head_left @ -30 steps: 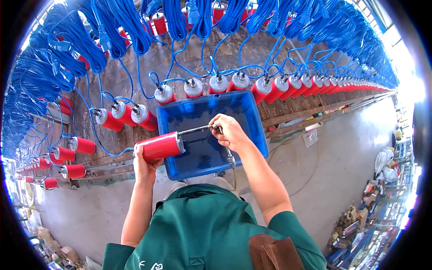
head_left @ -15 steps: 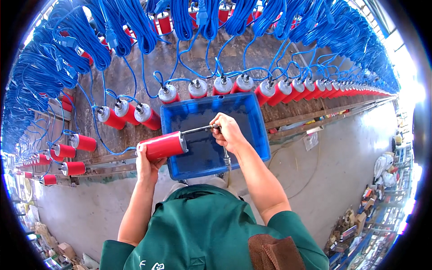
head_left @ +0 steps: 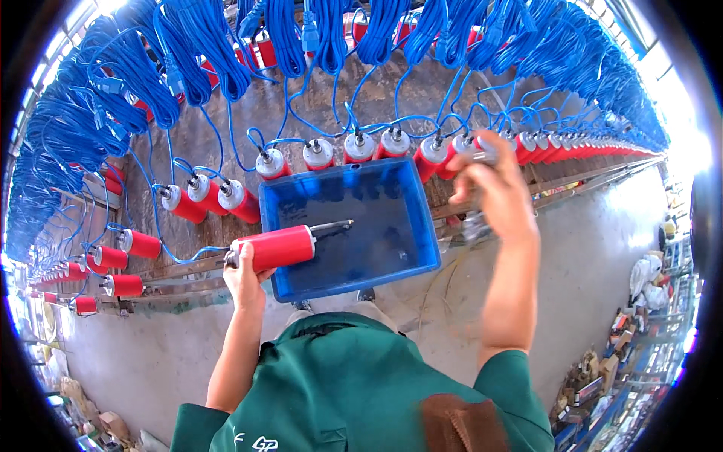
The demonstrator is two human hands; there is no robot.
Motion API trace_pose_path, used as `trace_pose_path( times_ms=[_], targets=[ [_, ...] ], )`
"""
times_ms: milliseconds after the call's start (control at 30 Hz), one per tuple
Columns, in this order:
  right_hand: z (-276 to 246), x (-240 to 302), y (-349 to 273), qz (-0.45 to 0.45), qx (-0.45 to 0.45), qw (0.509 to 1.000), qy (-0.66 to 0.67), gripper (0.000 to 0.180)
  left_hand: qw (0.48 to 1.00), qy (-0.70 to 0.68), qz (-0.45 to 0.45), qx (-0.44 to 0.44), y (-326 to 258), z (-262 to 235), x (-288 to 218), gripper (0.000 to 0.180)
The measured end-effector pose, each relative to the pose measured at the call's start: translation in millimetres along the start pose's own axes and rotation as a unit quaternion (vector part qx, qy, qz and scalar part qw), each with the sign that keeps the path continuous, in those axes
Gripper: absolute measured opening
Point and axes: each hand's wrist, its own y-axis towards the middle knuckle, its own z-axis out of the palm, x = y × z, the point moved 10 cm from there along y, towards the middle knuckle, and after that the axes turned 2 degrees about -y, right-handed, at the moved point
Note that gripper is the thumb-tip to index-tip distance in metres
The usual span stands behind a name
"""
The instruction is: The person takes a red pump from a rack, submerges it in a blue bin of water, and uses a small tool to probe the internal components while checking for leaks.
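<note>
Red cylinder: the smooth red cylinder with pale end caps (head_left: pixel 279 247) lies nearly level in the air, overlapping the tub's left edge.
Left hand: its fingers wrap the cylinder's left end, thumb uppermost; the left hand (head_left: pixel 246 286) probably grips there to leave the other end free.
Rod: a slim dark rod (head_left: pixel 333 226) juts from the right end cap over the tub, perhaps so that anything falling lands inside.
Right hand: the right hand (head_left: pixel 497 197) is raised right of the tub, blurred, fingers bent; a shiny metallic piece (head_left: pixel 474 226) shows beside it, but whether they pinch it I cannot tell.
Cord: a thin blue cord (head_left: pixel 211 251) meets the cylinder's left end, its slack seemingly allowing the lift.
Tub: rectangular blue plastic tub (head_left: pixel 354 279), dark-bottomed, before the worktop.
Worktop: stained brown worktop (head_left: pixel 252 113), edged by similar red cylinders (head_left: pixel 360 147) under hanging blue cable coils (head_left: pixel 222 60).
Room: grey floor (head_left: pixel 587 233); cluttered shelving at right (head_left: pixel 625 399).
</note>
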Motion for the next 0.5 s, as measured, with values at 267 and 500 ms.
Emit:
trace_pose_path(
  times_ms=[267, 500],
  targets=[
    [-185, -246, -129, 0.363, -0.039, 0.913, -0.183, 0.032, 0.992, 0.096, 0.074, 0.037, -9, 71, 13, 0.045],
    [-265, -290, -122, 0.298, -0.092, 0.864, -0.396, 0.033, 0.994, 0.075, -0.07, 0.023, 5, 109, 91, 0.055]
  ],
)
